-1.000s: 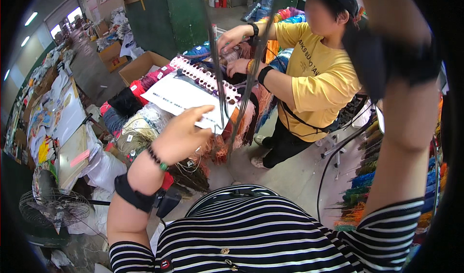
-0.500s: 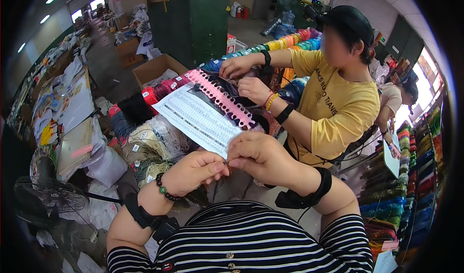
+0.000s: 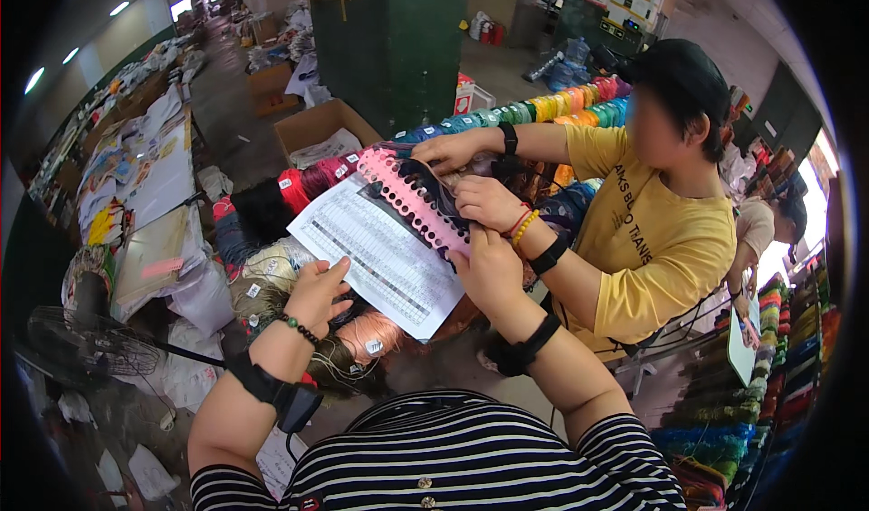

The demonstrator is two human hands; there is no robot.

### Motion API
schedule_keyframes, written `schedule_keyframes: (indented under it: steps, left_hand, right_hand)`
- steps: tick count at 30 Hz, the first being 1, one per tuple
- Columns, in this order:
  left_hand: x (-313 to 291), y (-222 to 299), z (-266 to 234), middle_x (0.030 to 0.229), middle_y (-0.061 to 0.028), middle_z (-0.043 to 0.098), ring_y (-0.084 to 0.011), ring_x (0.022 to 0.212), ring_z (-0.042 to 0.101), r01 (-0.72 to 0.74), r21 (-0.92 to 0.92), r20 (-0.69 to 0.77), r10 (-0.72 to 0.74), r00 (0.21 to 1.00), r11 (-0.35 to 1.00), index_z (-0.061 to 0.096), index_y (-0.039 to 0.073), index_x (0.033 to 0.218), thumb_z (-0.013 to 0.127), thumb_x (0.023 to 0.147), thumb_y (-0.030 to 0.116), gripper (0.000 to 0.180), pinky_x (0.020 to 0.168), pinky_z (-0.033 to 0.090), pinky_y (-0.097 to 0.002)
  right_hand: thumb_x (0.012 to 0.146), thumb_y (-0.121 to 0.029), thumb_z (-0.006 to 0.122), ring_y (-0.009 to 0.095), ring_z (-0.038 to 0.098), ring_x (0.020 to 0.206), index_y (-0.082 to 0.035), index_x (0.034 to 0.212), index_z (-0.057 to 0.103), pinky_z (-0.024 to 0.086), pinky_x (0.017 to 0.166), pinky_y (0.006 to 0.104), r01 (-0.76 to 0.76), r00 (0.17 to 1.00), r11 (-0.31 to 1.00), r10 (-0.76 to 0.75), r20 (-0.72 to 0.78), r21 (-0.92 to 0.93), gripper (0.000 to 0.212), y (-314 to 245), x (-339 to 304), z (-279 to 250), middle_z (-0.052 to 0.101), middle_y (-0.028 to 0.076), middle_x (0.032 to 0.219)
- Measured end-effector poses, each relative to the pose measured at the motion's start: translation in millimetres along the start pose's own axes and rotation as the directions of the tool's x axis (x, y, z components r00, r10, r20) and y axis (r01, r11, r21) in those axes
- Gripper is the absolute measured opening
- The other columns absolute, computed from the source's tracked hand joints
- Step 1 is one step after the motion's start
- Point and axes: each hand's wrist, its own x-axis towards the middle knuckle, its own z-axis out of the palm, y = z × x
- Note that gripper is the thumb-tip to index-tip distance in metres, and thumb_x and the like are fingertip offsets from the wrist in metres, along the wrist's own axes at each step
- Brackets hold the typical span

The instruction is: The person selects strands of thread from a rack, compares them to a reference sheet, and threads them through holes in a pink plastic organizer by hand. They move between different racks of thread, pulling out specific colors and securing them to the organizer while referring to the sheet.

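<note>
the left hand [image 3: 317, 296] is loose, its fingers spread by the left edge of the white paper [image 3: 362, 250]. the right hand [image 3: 493, 265] is at the near end of the pink strip [image 3: 412, 201]; i can't tell if it grips. the strip lies along the paper's far side. it seems best to keep the strip flat and not tug the dark threads [image 3: 434, 191]. another person [image 3: 656, 217] has 2 hands near them. bundles of yarn [image 3: 358, 334] lie below, and a box [image 3: 317, 122] sits farther off.
</note>
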Motion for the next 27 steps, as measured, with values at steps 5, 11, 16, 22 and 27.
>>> schedule_keyframes:
  steps: [5, 11, 16, 22, 27]
  left_hand:
    - [29, -13, -8, 0.106, -0.005, 0.057, -0.0183, 0.095, 0.056, 0.054, 0.006, -0.058, -0.054, 0.997, 0.998, 0.043, 0.006, 0.126, 0.073, 0.086, 0.03, 0.056, 0.084, 0.048, -0.0397]
    - [22, -13, -13, 0.112, -0.0051, 0.063, -0.0204, 0.1, 0.062, 0.096, -0.138, 0.135, -0.078, 0.988, 0.986, 0.056, 0.008, 0.12, 0.062, 0.093, 0.018, 0.029, 0.082, 0.053, -0.0387]
    - [11, 0, -61, 0.106, -0.011, 0.067, -0.0188, 0.095, 0.064, -0.498, 0.136, 0.142, 0.481, 0.865, 0.857, 0.058, -0.006, 0.114, 0.059, 0.091, 0.006, 0.026, 0.083, 0.051, -0.0327]
    - [-20, 43, -135, 0.107, -0.0113, 0.067, -0.0188, 0.093, 0.065, -0.53, 0.234, 0.165, 0.504, 0.848, 0.815, 0.058, -0.006, 0.114, 0.061, 0.084, 0.001, 0.031, 0.083, 0.05, -0.0311]
    - [-7, 36, -159, 0.105, -0.0117, 0.068, -0.0186, 0.092, 0.065, -0.533, 0.286, 0.198, 0.495, 0.846, 0.796, 0.059, -0.006, 0.114, 0.062, 0.082, 0.002, 0.033, 0.082, 0.051, -0.0316]
  right_hand:
    - [0.073, -0.033, 0.078, 0.034, 0.066, 0.078, -0.001, 0.118, 0.058, 0.054, 0.068, 0.0415, -0.159, 0.961, 0.987, 0.159, 0.224, -0.02, 0.059, 9, 16, 19, 0.066, 0.018, 0.092]
    - [0.077, -0.027, 0.076, 0.033, 0.066, 0.071, -0.002, 0.084, 0.067, 0.051, 0.064, 0.0398, -0.291, 0.913, 0.918, 0.182, 0.365, 0.269, 0.028, -2, 15, -17, 0.064, 0.019, 0.076]
    - [0.084, -0.015, 0.072, 0.006, 0.049, 0.062, 0.001, 0.086, 0.064, 0.041, 0.054, 0.0244, -0.42, 0.877, 0.656, 0.116, 0.466, 0.627, 0.018, -39, 17, -99, 0.055, 0.0, 0.067]
    - [0.087, -0.009, 0.068, 0.004, 0.054, 0.069, 0.0, 0.094, 0.064, 0.043, 0.061, 0.0197, -0.381, 0.924, 0.146, 0.073, 0.374, 0.913, 0.013, -96, 8, -207, 0.061, -0.002, 0.081]
    - [0.089, -0.018, 0.064, 0.012, 0.063, 0.082, 0.004, 0.113, 0.057, 0.052, 0.076, 0.0255, 0.029, 0.954, 0.201, 0.287, -0.087, 0.979, 0.034, -105, -12, -258, 0.065, 0.011, 0.1]
